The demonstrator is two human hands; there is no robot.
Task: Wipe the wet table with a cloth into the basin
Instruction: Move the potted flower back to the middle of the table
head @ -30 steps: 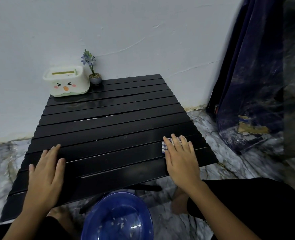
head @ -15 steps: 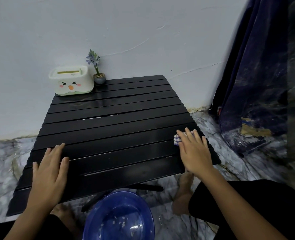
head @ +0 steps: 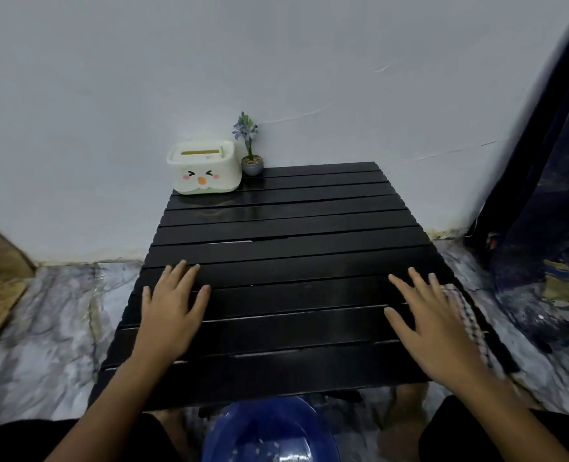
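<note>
A low black slatted table (head: 290,258) stands against the wall, its slats glossy. My right hand (head: 433,325) lies flat near the table's right edge, fingers spread, pressing on a checked cloth (head: 466,315) that shows only along the hand's right side. My left hand (head: 173,308) rests flat on the left front part of the table with fingers apart and nothing in it. A blue basin (head: 269,431) sits on the floor just below the table's front edge, between my knees.
A white tissue box with a cartoon face (head: 204,168) and a small potted flower (head: 251,151) stand at the back left corner. A dark blue curtain (head: 550,181) hangs at the right. Marble-patterned floor (head: 53,321) surrounds the table.
My right hand has slid the cloth rightward to the table's right edge. The view has shifted, so the table sits more centred. My left hand has stayed flat on the left side.
</note>
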